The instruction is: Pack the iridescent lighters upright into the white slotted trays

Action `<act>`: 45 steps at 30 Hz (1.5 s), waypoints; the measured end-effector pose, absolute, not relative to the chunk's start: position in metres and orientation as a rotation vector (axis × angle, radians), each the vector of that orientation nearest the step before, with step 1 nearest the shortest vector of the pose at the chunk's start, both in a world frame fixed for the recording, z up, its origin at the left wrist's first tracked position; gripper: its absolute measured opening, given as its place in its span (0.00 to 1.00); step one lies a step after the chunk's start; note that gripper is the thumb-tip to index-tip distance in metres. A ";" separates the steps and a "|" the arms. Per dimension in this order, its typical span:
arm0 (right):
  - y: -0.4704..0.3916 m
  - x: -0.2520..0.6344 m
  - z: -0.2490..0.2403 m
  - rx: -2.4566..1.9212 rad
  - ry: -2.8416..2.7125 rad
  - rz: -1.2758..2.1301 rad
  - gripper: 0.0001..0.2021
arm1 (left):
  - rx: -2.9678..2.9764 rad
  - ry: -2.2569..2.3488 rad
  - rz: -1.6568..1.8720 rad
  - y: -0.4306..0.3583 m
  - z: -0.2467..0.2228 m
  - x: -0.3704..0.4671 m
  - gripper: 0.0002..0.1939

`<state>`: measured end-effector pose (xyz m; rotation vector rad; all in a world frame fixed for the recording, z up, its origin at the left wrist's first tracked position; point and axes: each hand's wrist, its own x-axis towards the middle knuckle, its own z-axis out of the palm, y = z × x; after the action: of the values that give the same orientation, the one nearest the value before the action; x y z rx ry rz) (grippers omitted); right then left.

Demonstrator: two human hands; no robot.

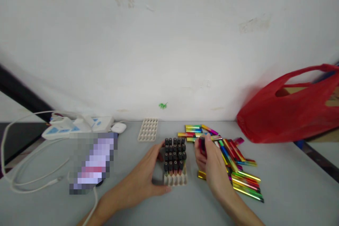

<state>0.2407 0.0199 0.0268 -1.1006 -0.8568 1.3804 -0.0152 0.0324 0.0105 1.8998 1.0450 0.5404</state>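
Left hand (144,180) wide around the pale tray (176,181), right hand (210,157) closed on a dark-ended tube (202,144)

Both forearms reach in from the near side, the left one slanting up from seven o'clock, the right one from five o'clock. The left hand is spread in a broad C, its fingers reaching along the tray's far left side and its thumb stretched out by the near left corner; whether the thumb touches the rim cannot be told. The right hand is narrow, its thumb and curled fingers gripping the tube, whose lower part is hidden by the hand.

Between the hands sits the pale tray, at two o'clock from the left hand and about eight o'clock from the right. Black-capped tubes (174,155) stand upright in it in close rows, while the cups at its near edge show bare. A second tray (148,130) lies at eleven o'clock from the first. Shiny coloured tubes (238,173) lie in a loose heap on the grey tabletop (122,215), from one to four o'clock, some beside the right hand and some beyond it.

Farther out, a red bag (286,113) rests at two o'clock, a power strip (103,124) at ten, and a pixelated phone-like device (95,159) at nine
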 end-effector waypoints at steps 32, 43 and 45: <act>-0.002 0.278 0.038 -1.142 -1.585 1.041 0.11 | 1.890 1.016 0.554 0.034 0.016 -0.013 0.65; -0.002 0.278 0.036 -1.199 -1.665 0.944 0.10 | 1.883 1.024 0.550 0.033 0.014 -0.014 0.66; -0.002 0.276 0.033 -1.194 -1.649 0.954 0.10 | 1.892 1.011 0.557 0.033 0.014 -0.013 0.67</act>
<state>0.2762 -0.0023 0.0333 -1.1945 -1.6494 0.9541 -0.0134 0.0335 0.0141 1.8917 1.0110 0.5569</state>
